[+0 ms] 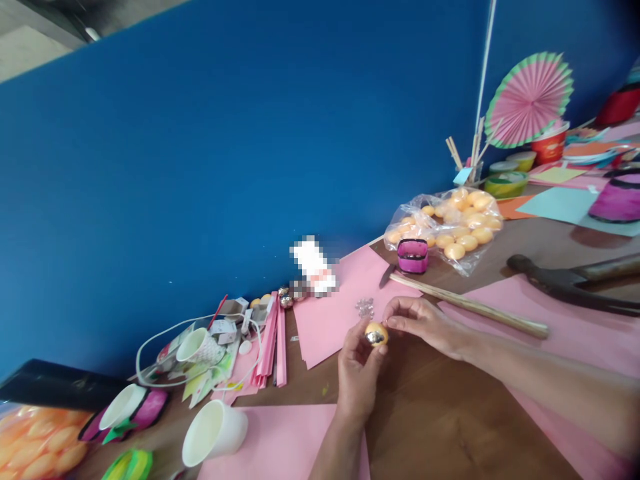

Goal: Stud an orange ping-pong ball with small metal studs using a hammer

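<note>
My left hand (357, 370) holds a small orange ball (376, 334) with a shiny silver patch between its fingertips, above the brown table (440, 413). My right hand (425, 323) comes in from the right with its fingertips pinched together against the ball's right side; whether it pinches anything small I cannot tell. A little pile of clear gems (365, 308) lies on a pink paper sheet (330, 313) just behind the hands.
A clear bag of orange balls (457, 227) and a small magenta box (413, 256) sit behind. A long wooden stick (470, 307) lies right of the hands, a hammer (565, 280) beyond. White paper cups (213, 432), pink strips (273, 343) and cable clutter lie left. Blue wall behind.
</note>
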Demonstrator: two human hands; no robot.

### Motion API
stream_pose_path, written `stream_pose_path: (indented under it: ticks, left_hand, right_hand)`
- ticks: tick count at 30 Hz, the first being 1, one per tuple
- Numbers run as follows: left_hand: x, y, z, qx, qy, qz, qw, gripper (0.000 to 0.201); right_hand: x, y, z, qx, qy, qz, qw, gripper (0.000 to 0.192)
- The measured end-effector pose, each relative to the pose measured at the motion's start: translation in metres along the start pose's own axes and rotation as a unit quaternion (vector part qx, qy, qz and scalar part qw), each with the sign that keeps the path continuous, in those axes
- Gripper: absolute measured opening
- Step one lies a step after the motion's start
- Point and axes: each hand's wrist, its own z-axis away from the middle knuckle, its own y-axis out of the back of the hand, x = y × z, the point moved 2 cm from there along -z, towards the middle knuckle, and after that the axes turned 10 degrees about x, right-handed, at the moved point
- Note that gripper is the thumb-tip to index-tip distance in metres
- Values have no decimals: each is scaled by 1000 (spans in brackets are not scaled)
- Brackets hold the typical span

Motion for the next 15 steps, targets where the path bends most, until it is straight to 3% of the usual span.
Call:
stream_pose_path:
  ticks: [6, 15]
  left_hand:
    - [1, -1, 0, 1, -19, 27, 999, 34]
    - [3, 0, 0, 7, -24, 20, 999, 37]
  right_hand:
    - [1, -2, 2, -29, -22, 1, 999, 26]
    - [-1, -4, 4, -44, -34, 1, 998, 27]
